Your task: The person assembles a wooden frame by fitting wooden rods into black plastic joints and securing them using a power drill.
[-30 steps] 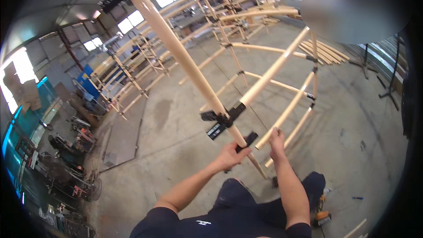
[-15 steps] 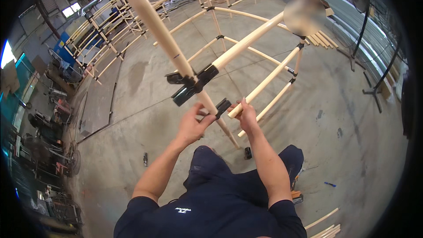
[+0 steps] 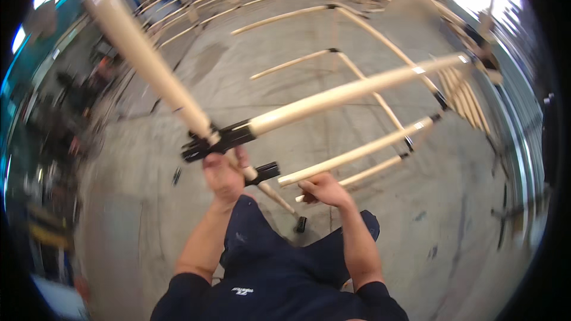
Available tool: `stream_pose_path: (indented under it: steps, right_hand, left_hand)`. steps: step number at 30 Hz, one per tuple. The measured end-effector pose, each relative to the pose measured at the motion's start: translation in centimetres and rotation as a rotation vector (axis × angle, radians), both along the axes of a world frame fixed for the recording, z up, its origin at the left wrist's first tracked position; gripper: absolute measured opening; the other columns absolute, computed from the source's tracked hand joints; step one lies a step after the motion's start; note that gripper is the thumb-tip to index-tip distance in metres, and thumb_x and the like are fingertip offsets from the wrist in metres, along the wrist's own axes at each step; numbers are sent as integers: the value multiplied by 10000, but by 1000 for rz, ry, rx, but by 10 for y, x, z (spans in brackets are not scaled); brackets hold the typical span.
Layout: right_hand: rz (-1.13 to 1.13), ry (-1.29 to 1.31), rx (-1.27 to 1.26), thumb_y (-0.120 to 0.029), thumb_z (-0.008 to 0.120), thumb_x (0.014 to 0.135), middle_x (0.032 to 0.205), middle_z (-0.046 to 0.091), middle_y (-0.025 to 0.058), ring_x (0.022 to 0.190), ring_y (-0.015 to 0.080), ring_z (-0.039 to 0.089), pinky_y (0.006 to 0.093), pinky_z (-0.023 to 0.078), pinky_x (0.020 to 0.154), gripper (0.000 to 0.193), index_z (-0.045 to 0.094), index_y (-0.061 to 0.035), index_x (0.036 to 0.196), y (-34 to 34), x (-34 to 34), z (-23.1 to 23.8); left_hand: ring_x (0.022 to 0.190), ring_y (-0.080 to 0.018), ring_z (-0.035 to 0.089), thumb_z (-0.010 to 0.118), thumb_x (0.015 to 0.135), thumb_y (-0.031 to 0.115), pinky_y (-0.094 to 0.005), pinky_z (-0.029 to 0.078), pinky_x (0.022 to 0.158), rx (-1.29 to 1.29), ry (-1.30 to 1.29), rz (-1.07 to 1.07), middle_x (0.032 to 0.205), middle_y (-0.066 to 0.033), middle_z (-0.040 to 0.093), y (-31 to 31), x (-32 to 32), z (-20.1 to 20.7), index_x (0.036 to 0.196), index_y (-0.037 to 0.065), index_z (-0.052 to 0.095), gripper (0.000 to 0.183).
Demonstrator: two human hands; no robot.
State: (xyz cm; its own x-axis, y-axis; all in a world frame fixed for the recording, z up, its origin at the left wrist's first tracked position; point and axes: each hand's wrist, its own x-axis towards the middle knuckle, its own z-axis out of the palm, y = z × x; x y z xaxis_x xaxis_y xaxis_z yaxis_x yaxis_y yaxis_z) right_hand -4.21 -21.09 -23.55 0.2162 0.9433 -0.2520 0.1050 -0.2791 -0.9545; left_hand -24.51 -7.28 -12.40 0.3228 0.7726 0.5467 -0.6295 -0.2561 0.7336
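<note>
A thick cream pipe (image 3: 143, 59) slants down from the upper left through a black pipe joint (image 3: 232, 137). My left hand (image 3: 223, 179) is closed round this pipe just under the joint, its thumb against the joint. Lower on the same pipe sits a second black joint (image 3: 264, 173), its socket facing right. The near end of a cream rail (image 3: 357, 153) lies just right of that socket, apart from it. Directly below this end is my right hand (image 3: 327, 190), fingers curled; what they hold is hidden. The tip of a lower rail (image 3: 375, 170) shows past those fingers.
An upper rail (image 3: 333, 100) runs from the upper joint to the frame at the right. A loose black joint (image 3: 301, 224) stands on the floor by the pipe's foot. Another small black part (image 3: 176, 175) lies at the left. Several loose pipes (image 3: 467, 98) lie at the right.
The view has turned, blurring the surroundings. My left hand has gone from the lower joint up to just beneath the upper one. My right hand now sits lower against the rail's end.
</note>
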Motion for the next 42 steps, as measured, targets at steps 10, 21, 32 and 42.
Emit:
stream_pose_path:
  steps: [10, 21, 32, 42]
  right_hand:
    - [43, -1434, 1061, -316, 819, 725, 1048, 662, 103, 1018, 279, 610, 431, 483, 846, 509, 652, -36, 1116, 13, -16, 273]
    - [5, -1569, 1166, -340, 769, 747, 881, 662, 1, 775, 178, 616, 345, 447, 669, 475, 688, -62, 1123, 70, -23, 233]
    - [-330, -1684, 1272, -238, 645, 829, 930, 616, -20, 853, 149, 605, 464, 336, 1039, 368, 704, -222, 1192, 75, -23, 214]
    - [-503, -1632, 1252, -214, 698, 779, 920, 599, -45, 875, 139, 591, 434, 343, 992, 367, 711, -265, 1142, 71, -31, 213]
  left_hand:
    - [581, -142, 544, 496, 930, 672, -268, 444, 506, -66, 41, 229, 773, -107, 618, -6, 1, 0, 1076, 1, 582, 692]
    - [513, -125, 531, 493, 901, 711, -261, 424, 443, -59, 38, 214, 683, -67, 588, -2, 15, -1, 964, 17, 591, 704]
    - [544, -93, 505, 573, 1026, 389, -255, 414, 483, 60, 35, 107, 710, -28, 563, -6, 19, 27, 1001, 50, 540, 341]
    - [562, -60, 469, 599, 1025, 319, -222, 367, 484, 86, -37, 150, 721, 19, 537, -15, 28, 51, 963, 61, 524, 275]
